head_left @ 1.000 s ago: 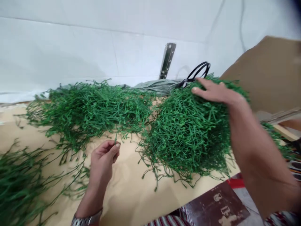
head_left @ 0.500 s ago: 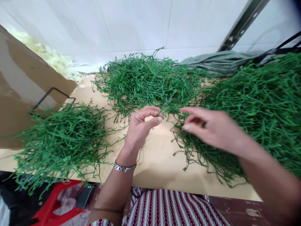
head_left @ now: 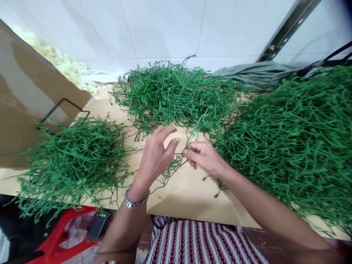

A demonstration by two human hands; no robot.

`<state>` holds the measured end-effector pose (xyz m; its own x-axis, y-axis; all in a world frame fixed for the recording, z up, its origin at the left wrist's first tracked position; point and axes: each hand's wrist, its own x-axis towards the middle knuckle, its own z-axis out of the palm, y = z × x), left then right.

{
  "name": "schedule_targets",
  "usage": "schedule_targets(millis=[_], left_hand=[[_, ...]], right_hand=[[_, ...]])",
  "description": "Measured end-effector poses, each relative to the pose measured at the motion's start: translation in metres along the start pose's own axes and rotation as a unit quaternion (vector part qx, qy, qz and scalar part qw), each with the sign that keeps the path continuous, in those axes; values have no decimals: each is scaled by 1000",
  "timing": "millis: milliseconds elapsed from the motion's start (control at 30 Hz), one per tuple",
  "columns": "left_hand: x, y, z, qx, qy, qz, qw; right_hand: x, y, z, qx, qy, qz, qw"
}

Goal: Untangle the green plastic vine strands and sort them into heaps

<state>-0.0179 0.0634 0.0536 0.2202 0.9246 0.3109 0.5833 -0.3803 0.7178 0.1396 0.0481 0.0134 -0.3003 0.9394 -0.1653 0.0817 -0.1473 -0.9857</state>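
Tan bench [head_left: 176,205] carries three heaps of green plastic stems. Biggest heap [head_left: 291,146] fills the bench's right side, spilling to the right edge and down toward the near edge. Middle heap [head_left: 176,93] sits at the far edge, centre, against the white tiled wall [head_left: 165,29]. Left heap [head_left: 71,161] lies on the near-left corner, strands hanging over the near edge. Brown cardboard sheet [head_left: 24,95] stands tilted at the left edge, black wire frame [head_left: 62,108] just in front of it. Pale yellow shreds [head_left: 66,68] piled at the far-left corner by the wall. Grey-green bag [head_left: 255,73] lies at the far edge behind the right heap, metal bracket [head_left: 286,31] slanting up the wall above it, black straps [head_left: 332,57] at far right.

Both hands meet over bare bench, centre, between the heaps. Left hand [head_left: 156,157], fingers loosely curled, thumb and forefinger pinching one thin green stem [head_left: 178,161]; silver watch [head_left: 133,200] on the wrist. Right hand [head_left: 203,157] closed in a pinch on the same stem, fingertips just beside the left thumb. Stem's loose strands trail down onto the bench under the hands; upper end runs up toward the middle heap.

Below the near edge: striped red-white cloth [head_left: 198,242] on the lap, red stool [head_left: 55,238] with a small dark device [head_left: 97,225] on it at lower left.
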Motion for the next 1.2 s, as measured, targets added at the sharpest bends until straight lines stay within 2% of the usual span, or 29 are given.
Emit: schedule_targets(millis=[100,167,233,267,333,400,467,533,633,733,833,900,967,1067,1200], left_hand=[[-30,4,-4,67,59,67,994],[-50,3,2,103,104,132,980],[-64,-3,14,151,87,184,967],[-68,-7,21,181,79,181,963],[-72,-18,33,225,76,156,959],[-70,-26,40,221,77,141,962],[-68,-29,39,166,67,126,976],[-64,-27,32,84,59,80,991],[-56,-19,16,-18,42,-2,999],[-48,-11,1,-98,-3,-50,994],[-43,-5,-4,-197,-51,-93,975],[-41,-2,-1,-271,-47,-133,952],[-41,0,4,-322,-5,-171,931],[-43,1,10,-325,36,-195,925],[-45,-1,11,-294,-18,-189,937]], right_hand=[[1,3,3,114,17,47,992],[-1,2,4,169,12,70,983],[-4,0,6,202,-1,88,975],[-6,-2,7,213,-8,96,972],[-9,-5,9,228,-25,106,968],[-10,-9,11,234,-41,105,966],[-11,-13,11,233,-47,76,968],[-10,-16,8,204,-48,16,978],[-8,-17,3,59,0,-75,995],[-8,-14,1,-89,50,-137,985],[-7,-13,4,-148,21,-198,969],[-8,-15,9,-154,-9,-200,967],[-9,-17,13,-140,-23,-171,975],[-11,-17,15,-124,-17,-140,982],[-15,-14,8,-149,-6,-145,978]])
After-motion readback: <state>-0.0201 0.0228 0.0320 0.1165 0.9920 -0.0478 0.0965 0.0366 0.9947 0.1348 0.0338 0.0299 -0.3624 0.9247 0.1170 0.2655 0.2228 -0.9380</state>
